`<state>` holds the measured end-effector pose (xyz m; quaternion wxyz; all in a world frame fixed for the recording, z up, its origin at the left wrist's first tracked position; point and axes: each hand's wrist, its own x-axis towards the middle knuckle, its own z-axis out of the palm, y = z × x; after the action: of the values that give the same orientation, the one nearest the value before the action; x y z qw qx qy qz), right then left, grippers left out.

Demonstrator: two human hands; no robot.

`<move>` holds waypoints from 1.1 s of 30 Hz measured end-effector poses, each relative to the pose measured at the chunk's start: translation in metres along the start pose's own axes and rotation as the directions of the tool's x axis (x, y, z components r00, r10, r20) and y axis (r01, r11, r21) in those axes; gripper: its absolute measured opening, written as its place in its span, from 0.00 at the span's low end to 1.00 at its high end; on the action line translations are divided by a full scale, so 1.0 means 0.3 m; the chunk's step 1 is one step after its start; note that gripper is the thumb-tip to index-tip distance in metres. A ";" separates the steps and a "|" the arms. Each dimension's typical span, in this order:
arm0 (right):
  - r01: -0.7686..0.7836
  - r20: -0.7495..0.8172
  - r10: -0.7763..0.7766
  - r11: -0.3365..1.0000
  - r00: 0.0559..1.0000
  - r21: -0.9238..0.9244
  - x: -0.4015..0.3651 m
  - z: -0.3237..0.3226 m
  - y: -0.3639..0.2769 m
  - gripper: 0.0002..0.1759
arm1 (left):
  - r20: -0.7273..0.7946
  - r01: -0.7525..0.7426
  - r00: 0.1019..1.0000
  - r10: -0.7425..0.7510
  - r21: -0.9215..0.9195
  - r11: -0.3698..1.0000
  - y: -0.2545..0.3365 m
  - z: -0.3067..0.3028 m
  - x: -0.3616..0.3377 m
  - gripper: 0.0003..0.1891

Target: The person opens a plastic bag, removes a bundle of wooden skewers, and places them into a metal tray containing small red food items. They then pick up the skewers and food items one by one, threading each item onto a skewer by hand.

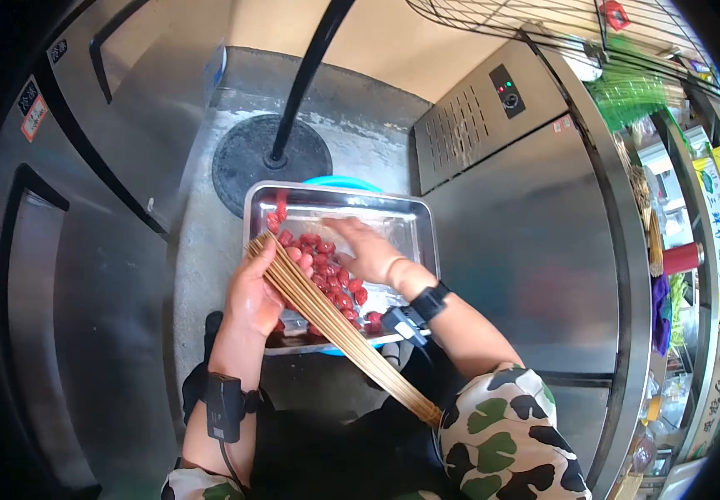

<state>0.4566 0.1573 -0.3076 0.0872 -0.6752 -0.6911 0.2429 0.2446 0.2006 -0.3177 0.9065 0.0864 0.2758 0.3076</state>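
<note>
My left hand is closed around a bundle of thin bamboo skewers, which slants down to the right toward my right sleeve. Over the metal tray, my right hand has its fingers stretched out, slightly blurred, with nothing seen in them. Several glossy red pieces, resembling red dates, lie heaped in the tray between and below my hands. Other red pieces sit in a line at the tray's upper left. My left hand and the skewers hide part of the heap.
A blue basin rim shows under the tray. Behind it stands a black pole on a round base. Steel cabinets rise at the left; a steel appliance stands right, beside crowded shelves. A wire rack hangs over the upper right.
</note>
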 end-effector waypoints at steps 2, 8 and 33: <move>-0.329 0.094 0.327 0.944 0.940 0.004 -0.123 -0.020 0.047 0.28 | -0.016 -0.022 1.000 0.022 -0.021 1.000 0.000 0.006 -0.009 0.16; -0.379 0.401 0.249 0.880 0.881 0.286 -0.307 0.140 0.090 0.20 | 0.044 0.025 0.999 -0.023 -0.043 0.999 0.009 -0.016 0.008 0.14; -0.281 0.030 0.300 0.850 0.954 0.446 -0.757 -0.185 -0.028 0.29 | 0.345 0.029 0.931 -0.120 0.257 0.966 -0.375 0.082 0.087 0.15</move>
<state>0.4908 -0.0517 -0.2085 0.2159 -0.7385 -0.5051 0.3910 0.3329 0.1272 -0.3457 0.9347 0.2427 0.1458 0.2149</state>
